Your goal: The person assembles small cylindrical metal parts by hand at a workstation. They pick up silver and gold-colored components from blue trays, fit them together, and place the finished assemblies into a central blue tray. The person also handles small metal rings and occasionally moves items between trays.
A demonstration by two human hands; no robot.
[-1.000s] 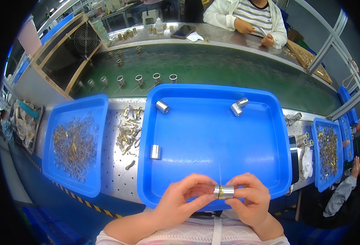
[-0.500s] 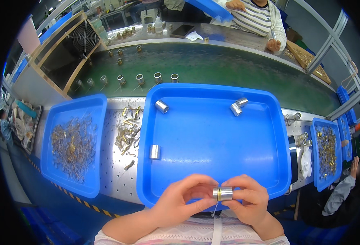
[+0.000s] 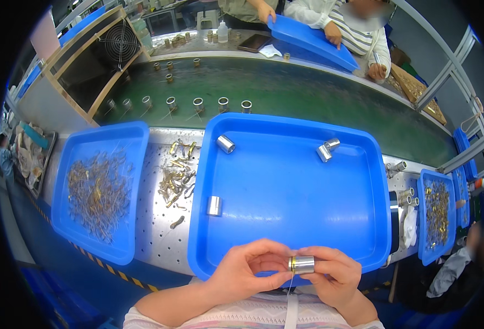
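Beyond the green belt [image 3: 286, 88], a blue tray [image 3: 310, 41] has come further over the far bench since the earlier frame, a co-worker's hand [image 3: 265, 12] at its corner. We hold one silver cylinder [image 3: 304, 265] above the near rim of our large tray [image 3: 297, 192], left hand [image 3: 242, 271] and right hand [image 3: 336, 271] each pinching an end, fingertips nearly together; a thin wire [image 3: 291, 283] hangs below.

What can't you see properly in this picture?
In the head view:
Metal cylinder: right end covered by right hand.
Hanging wire: lower tip too thin.
Thin pieces in left blue tray: too tangled to count.
Olive-sleeved person: head cut off by top edge.
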